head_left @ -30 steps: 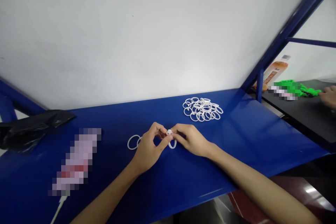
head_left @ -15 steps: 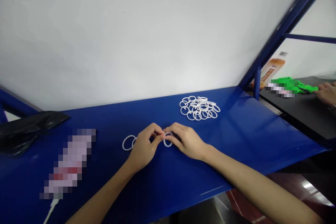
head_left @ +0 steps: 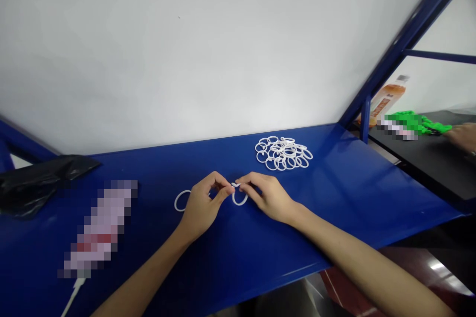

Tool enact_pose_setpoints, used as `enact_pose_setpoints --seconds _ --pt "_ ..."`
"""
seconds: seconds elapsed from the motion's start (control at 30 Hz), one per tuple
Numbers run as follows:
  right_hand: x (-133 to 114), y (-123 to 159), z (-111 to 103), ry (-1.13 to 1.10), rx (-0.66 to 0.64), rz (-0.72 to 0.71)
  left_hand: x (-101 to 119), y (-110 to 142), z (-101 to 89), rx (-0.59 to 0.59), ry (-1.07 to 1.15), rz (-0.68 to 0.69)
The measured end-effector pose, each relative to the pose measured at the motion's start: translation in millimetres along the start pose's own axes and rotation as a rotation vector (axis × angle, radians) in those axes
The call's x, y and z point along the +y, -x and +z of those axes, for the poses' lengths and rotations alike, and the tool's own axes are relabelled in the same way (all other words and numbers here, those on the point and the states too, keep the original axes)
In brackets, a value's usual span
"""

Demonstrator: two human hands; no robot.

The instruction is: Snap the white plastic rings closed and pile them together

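A white plastic ring (head_left: 240, 204) is held between both hands above the blue table. My left hand (head_left: 204, 203) pinches its left side with thumb and fingertips. On the opposite side, my right hand (head_left: 269, 195) grips the ring the same way. The ring looks parted at the top, where a short white end sticks out between the fingertips. Beside my left hand lies another white ring (head_left: 176, 201), partly covered by that hand. A pile of several white rings (head_left: 289, 151) rests on the table beyond my right hand.
The blue table (head_left: 334, 178) meets a white wall at the back. To the left lie a black plastic bag (head_left: 33, 188) and a blurred-out object (head_left: 100, 228) with a white cable (head_left: 74, 292). At right, past a blue frame post, are a bottle (head_left: 386, 101), green items (head_left: 409, 120) and another person's hand (head_left: 463, 136).
The ring between my hands has gone from looking closed to parted at the top, and my fingertips have moved slightly apart. The other person's hand at right has shifted a little.
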State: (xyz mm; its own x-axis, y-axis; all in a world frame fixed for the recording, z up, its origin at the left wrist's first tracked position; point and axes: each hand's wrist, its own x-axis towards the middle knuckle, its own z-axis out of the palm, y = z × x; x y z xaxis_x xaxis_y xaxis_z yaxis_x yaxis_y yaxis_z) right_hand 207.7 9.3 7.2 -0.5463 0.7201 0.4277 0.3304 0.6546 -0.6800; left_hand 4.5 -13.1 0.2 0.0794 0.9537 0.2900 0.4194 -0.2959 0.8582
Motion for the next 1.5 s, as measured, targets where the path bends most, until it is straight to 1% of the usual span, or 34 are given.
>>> enact_pose_setpoints --seconds 0.1,0.17,0.23,0.33,0.43,0.5,0.57,0.63,0.67,0.73,0.8,0.83,0.9,0.93,0.97,1.0,1.03,1.13,1.2,1.3,1.37,1.5 --pt "0.7 1.7 0.6 -0.016 -0.089 -0.041 0.8 -0.1 1.7 0.014 -0.013 -0.001" --pt "1.4 3.2 0.9 -0.019 -0.115 -0.070 1.6 0.5 2.5 0.011 -0.021 0.024" --pt "1.8 4.4 0.2 -0.006 -0.133 -0.104 2.6 2.1 2.4 -0.014 -0.041 0.063" --pt "1.8 5.9 -3.0 0.052 -0.171 -0.194 4.3 5.0 1.2 -0.054 -0.074 0.130" --pt "1.3 7.4 -4.1 0.129 -0.205 -0.266 6.4 6.3 0.3 -0.081 -0.107 0.158" --pt "0.9 8.0 -2.1 0.148 -0.183 -0.263 7.9 5.6 0.4 -0.077 -0.145 0.185" --pt "1.5 6.7 -0.3 0.142 -0.118 -0.217 9.0 4.0 0.3 -0.051 -0.206 0.244" --pt "5.8 0.9 -4.2 0.156 -0.057 -0.173 9.2 2.5 -1.3 -0.013 -0.304 0.321" --pt "10.2 -4.4 -10.3 0.184 -0.030 -0.161 8.7 1.9 -3.2 0.012 -0.370 0.353" --pt "25.0 -20.1 -32.3 0.279 0.029 -0.145 6.1 0.8 -9.7 0.067 -0.536 0.372" --pt "46.8 -41.4 -65.3 0.414 0.130 -0.087 1.4 -0.3 -19.9 0.089 -0.730 0.332" --pt "59.6 -53.1 -83.6 0.482 0.173 -0.023 -1.5 -0.9 -25.9 0.068 -0.821 0.303" --pt "86.4 -75.5 -117.9 0.566 0.156 0.130 -8.0 -2.0 -38.2 0.002 -0.957 0.227" --pt "99.4 -85.1 -131.8 0.586 0.089 0.195 -11.1 -2.5 -43.8 -0.030 -1.001 0.177" --pt "111.8 -93.1 -142.8 0.596 -0.014 0.247 -14.0 -2.9 -48.7 -0.063 -1.026 0.127" --pt "123.1 -99.2 -150.6 0.601 -0.088 0.294 -16.6 -3.1 -52.7 -0.096 -1.033 0.084" --pt "133.1 -103.5 -155.7 0.600 -0.131 0.338 -18.6 -3.2 -55.7 -0.125 -1.022 0.050" --pt "155.3 -107.9 -159.2 0.582 -0.192 0.389 -22.1 -3.1 -58.8 -0.176 -0.903 0.009" --pt "164.1 -107.6 -158.1 0.541 -0.237 0.404 -22.3 -3.0 -57.7 -0.184 -0.802 0.007" --pt "170.8 -107.3 -157.9 0.449 -0.313 0.442 -21.2 -3.5 -55.4 -0.195 -0.694 0.025" --pt "172.6 -107.4 -158.1 0.417 -0.319 0.462 -20.4 -3.8 -54.5 -0.206 -0.643 0.055" --pt "173.3 -105.3 -156.3 0.436 -0.276 0.433 -20.1 -5.0 -54.0 -0.248 -0.566 0.102"
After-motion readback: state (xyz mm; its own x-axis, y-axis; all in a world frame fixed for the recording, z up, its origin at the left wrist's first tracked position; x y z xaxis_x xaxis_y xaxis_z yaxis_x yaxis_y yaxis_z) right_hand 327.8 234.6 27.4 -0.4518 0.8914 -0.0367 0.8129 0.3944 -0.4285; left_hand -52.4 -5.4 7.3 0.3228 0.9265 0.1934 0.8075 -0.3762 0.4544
